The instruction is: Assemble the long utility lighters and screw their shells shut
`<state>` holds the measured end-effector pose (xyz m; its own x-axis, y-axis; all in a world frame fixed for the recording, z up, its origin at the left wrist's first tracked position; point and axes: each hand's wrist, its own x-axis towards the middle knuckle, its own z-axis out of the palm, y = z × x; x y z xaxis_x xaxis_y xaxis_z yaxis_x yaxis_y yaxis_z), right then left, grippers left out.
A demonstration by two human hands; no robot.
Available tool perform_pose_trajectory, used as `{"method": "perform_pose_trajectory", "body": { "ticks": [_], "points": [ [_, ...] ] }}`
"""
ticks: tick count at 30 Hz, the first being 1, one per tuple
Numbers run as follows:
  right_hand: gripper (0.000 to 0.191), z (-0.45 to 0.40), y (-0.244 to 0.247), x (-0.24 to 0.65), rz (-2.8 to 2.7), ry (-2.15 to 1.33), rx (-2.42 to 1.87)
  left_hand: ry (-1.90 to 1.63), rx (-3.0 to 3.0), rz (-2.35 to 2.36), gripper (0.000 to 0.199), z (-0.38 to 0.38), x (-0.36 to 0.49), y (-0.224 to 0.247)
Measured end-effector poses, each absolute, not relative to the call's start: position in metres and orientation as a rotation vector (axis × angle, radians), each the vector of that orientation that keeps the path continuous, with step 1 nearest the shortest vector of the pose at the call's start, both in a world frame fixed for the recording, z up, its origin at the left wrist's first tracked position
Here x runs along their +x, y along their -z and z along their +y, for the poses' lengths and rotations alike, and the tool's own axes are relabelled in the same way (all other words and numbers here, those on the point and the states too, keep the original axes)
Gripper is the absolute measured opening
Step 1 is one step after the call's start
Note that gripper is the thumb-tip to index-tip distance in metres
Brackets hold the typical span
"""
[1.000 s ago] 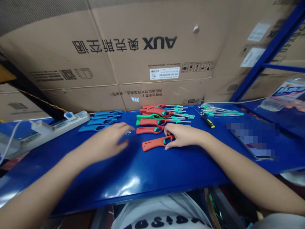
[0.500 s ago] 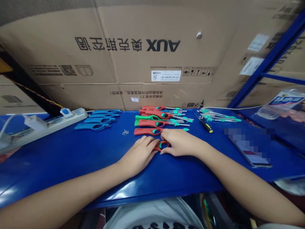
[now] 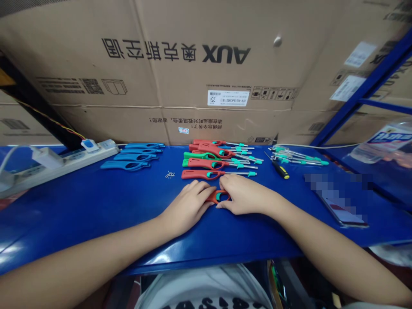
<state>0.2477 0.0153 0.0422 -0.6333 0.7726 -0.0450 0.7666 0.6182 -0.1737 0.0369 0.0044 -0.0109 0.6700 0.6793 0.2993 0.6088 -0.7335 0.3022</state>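
Note:
Both hands grip one red gas lighter (image 3: 213,196) with a teal trigger, low over the blue table. My left hand (image 3: 189,204) is closed around its handle end. My right hand (image 3: 246,195) pinches the other end by the finger loop, hiding any rod there. Just beyond lies another red lighter (image 3: 196,174) with a metal rod and a teal piece near its tip. Behind it are several more red lighters (image 3: 201,162) and a green lighter (image 3: 189,155), side by side with their rods pointing right.
Blue lighter handles (image 3: 125,165) lie left, beside a white power strip (image 3: 71,169). Tiny metal pieces (image 3: 169,174) lie mid-table. Right are a screwdriver (image 3: 280,170), loose rods with teal parts (image 3: 298,156) and a phone (image 3: 341,208). A cardboard box (image 3: 180,81) stands behind.
The camera view has shifted slightly. Both hands keep their hold on the red lighter, with the right hand slightly further right; more of the lighter lying beyond now shows.

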Motion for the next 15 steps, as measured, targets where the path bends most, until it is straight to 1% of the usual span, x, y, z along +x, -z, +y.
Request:
{"method": "perform_pose_trajectory", "body": {
  "ticks": [5, 11, 15],
  "points": [
    [0.041, 0.026, -0.041, 0.256, -2.721, -0.533, -1.322, -0.642, 2.645, 1.004, 0.034, 0.008, 0.034, 0.012],
    [0.039, 0.031, -0.038, 0.261, -2.652, -0.663, -1.268, -0.729, 2.532, 0.926, 0.03, 0.011, 0.033, 0.008],
    [0.046, 0.036, -0.038, 0.268, -2.589, -0.798, -1.231, -0.795, 2.448, 0.944, 0.028, 0.012, 0.032, 0.007]
  ]
}}
